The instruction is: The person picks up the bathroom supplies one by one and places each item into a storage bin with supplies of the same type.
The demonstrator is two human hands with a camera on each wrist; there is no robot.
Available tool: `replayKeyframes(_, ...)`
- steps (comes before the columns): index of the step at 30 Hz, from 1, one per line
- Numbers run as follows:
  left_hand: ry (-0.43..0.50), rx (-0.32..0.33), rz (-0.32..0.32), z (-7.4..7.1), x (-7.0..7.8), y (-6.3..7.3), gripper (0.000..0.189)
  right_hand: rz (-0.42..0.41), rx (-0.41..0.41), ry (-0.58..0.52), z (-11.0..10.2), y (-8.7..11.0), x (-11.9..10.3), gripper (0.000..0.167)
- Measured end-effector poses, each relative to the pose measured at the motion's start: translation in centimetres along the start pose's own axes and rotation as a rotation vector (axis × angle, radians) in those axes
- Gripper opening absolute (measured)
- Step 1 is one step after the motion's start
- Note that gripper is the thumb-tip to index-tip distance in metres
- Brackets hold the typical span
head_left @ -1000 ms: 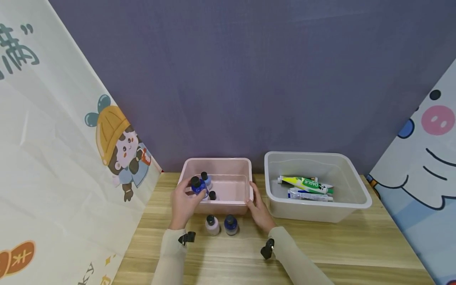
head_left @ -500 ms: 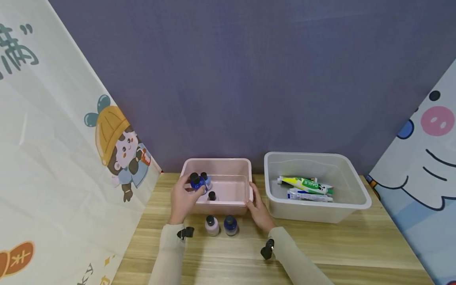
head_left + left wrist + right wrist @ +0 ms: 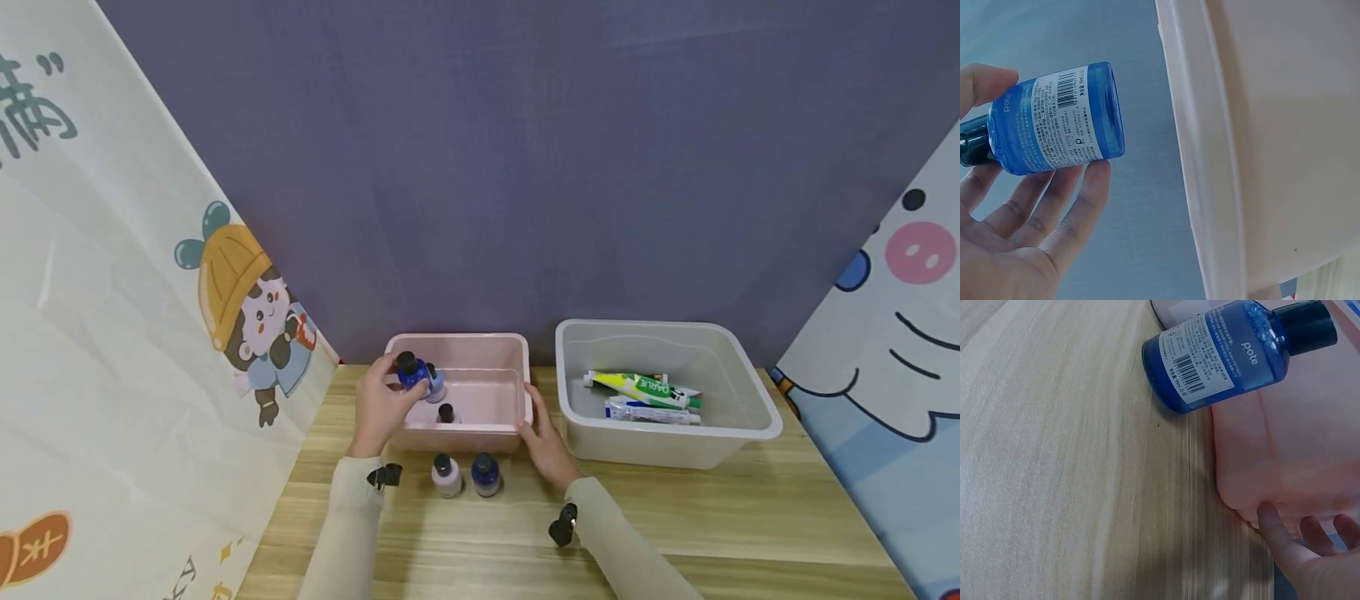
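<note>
Pink bin point(image 3: 480, 439): right half free from above; left hand point(image 3: 380, 408) with blue bottle point(image 3: 413, 374) blocks left. Pale-pink bottle point(image 3: 447, 481), dark-blue bottle point(image 3: 486, 478) obstruct front.

I see two bottles point(image 3: 486, 477) on the bench point(image 3: 480, 550) before the left bin point(image 3: 487, 400), tubes point(image 3: 641, 388) in the right bin point(image 3: 637, 446).

The pink bin point(image 3: 465, 428) hides most of one bottle point(image 3: 446, 413) from us; the right wrist view crops the right hand point(image 3: 1319, 567), and we cannot read the print on the white tube point(image 3: 651, 412).
</note>
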State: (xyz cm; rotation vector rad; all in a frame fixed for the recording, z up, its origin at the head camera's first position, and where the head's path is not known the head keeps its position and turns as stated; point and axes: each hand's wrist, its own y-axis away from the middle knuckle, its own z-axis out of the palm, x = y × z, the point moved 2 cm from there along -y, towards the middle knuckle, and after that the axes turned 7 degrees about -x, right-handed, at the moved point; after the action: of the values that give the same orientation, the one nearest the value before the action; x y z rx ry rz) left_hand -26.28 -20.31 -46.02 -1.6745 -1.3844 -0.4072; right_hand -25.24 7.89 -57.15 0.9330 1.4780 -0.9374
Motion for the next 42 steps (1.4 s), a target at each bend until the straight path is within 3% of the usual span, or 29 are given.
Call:
replayKeyframes(15,0.015,-0.056,0.008,0.5,-0.2,-1.8,0.047,0.006,-0.003,-0.016,-0.1,-0.1,0.2,0.069)
replayKeyframes(17,0.0,-0.069,0.009,0.6,-0.2,-2.0,0.047,0.011,-0.005,0.002,-0.1,-0.1,0.1,0.069)
replayKeyframes(25,-0.081,-0.121,0.006,1.1,-0.2,-2.7,0.044,0.005,0.044,-0.011,-0.1,-1.2,3.5,0.068)
replayKeyframes(30,-0.107,-0.137,0.007,1.4,-0.3,-3.1,0.046,-0.025,0.053,-0.002,-0.2,-1.2,3.7,0.067)
replayKeyframes(42,-0.193,-0.218,-0.023,1.6,-0.2,-4.2,0.055,0.019,0.059,0.08,-0.2,-0.9,3.6,0.068)
